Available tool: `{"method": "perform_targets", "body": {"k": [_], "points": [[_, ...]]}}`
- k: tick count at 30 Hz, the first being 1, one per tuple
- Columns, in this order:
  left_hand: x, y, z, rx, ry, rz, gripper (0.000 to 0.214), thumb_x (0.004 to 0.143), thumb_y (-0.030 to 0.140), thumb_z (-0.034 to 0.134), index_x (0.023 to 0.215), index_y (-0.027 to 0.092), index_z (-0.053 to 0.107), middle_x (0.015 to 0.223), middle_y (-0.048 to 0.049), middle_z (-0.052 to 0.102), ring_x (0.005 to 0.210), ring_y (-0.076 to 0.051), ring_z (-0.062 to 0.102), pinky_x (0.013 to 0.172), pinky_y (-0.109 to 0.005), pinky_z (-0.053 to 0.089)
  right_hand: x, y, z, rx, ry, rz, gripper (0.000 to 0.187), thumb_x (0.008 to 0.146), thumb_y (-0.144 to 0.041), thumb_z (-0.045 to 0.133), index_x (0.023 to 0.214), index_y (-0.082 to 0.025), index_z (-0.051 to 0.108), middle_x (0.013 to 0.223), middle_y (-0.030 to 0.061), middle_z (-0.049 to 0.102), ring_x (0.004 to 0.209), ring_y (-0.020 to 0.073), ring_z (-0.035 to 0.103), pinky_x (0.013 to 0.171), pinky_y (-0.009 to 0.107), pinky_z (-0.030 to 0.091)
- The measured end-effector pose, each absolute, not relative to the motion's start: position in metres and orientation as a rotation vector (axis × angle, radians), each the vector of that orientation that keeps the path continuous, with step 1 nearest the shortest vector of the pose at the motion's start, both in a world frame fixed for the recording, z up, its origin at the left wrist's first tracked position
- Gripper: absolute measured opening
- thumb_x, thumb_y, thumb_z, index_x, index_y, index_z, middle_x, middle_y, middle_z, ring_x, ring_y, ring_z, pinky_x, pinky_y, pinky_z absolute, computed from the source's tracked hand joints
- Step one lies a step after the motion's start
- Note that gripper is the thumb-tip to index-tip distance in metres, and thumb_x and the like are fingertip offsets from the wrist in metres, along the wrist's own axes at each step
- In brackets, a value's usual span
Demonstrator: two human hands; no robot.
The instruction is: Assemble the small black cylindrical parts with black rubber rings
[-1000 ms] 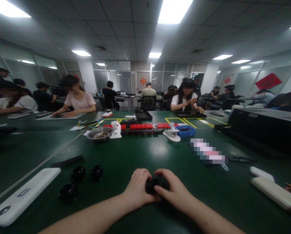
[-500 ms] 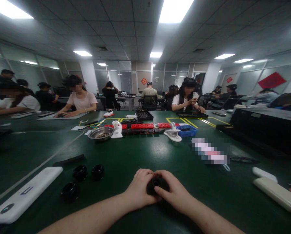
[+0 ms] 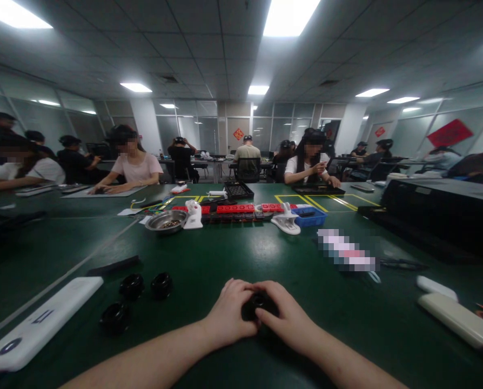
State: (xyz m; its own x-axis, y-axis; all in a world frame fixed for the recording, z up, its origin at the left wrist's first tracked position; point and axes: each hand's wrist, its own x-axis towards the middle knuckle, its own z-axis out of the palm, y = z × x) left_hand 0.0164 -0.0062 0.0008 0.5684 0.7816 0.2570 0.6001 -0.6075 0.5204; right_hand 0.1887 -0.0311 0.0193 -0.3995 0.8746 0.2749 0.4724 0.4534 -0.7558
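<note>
Both hands are wrapped round one dark, round, ring-like part (image 3: 258,300) with a hole in its top, low over the green table in front of me. My left hand (image 3: 232,309) grips its left side, closed, with the thumb toward me. From the right, my right hand (image 3: 284,310) closes on it too, its thumb lying across the near face. The lower part of the piece is hidden by my fingers. Left of my hands sit glossy black ring-shaped parts: one (image 3: 161,284), another (image 3: 132,286) beside it, and a third (image 3: 114,317) nearer to me.
A white power bank-like device (image 3: 42,324) lies at left, near a black strip (image 3: 114,265). Farther off are a metal bowl (image 3: 166,221), a red strip (image 3: 235,209) and a blue tray (image 3: 310,216). A large black box (image 3: 444,216) stands at right. Co-workers sit opposite.
The view has shifted very slightly. Both hands keep their hold on the dark round part, with only a small movement of the right thumb and fingers.
</note>
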Motion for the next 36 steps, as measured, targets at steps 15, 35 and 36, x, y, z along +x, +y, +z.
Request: {"method": "perform_targets", "body": {"k": [15,35,36], "points": [[0.017,-0.006,0.005,2.401,1.155,0.637,0.035,0.060,0.028,0.069,0.093,0.022,0.062,0.098,-0.0032,0.058,0.096,-0.025,0.051,0.096,-0.044,0.031,0.187,-0.031,0.020,-1.060,-2.074,0.784,0.042,0.065,-0.006,0.051,0.103,-0.022,0.058,0.107,0.0056,0.055,0.103,0.0217,0.049,0.092,0.037,0.036],[0.016,-0.006,0.004,2.428,1.135,0.687,0.040,0.060,0.034,0.071,0.098,0.025,0.061,0.102,-0.0036,0.057,0.099,-0.027,0.050,0.097,-0.047,0.029,0.188,-0.030,0.018,-1.087,-2.024,0.755,0.038,0.069,-0.009,0.055,0.106,-0.021,0.054,0.106,0.0060,0.056,0.102,0.0221,0.049,0.091,0.038,0.037],[0.016,-0.006,0.004,2.423,1.146,0.693,0.042,0.058,0.037,0.072,0.097,0.024,0.061,0.103,-0.0040,0.057,0.099,-0.027,0.049,0.095,-0.046,0.030,0.188,-0.030,0.016,-1.115,-2.005,0.749,0.038,0.070,-0.011,0.057,0.106,-0.020,0.053,0.105,0.0063,0.056,0.101,0.0223,0.049,0.090,0.038,0.038]]}}
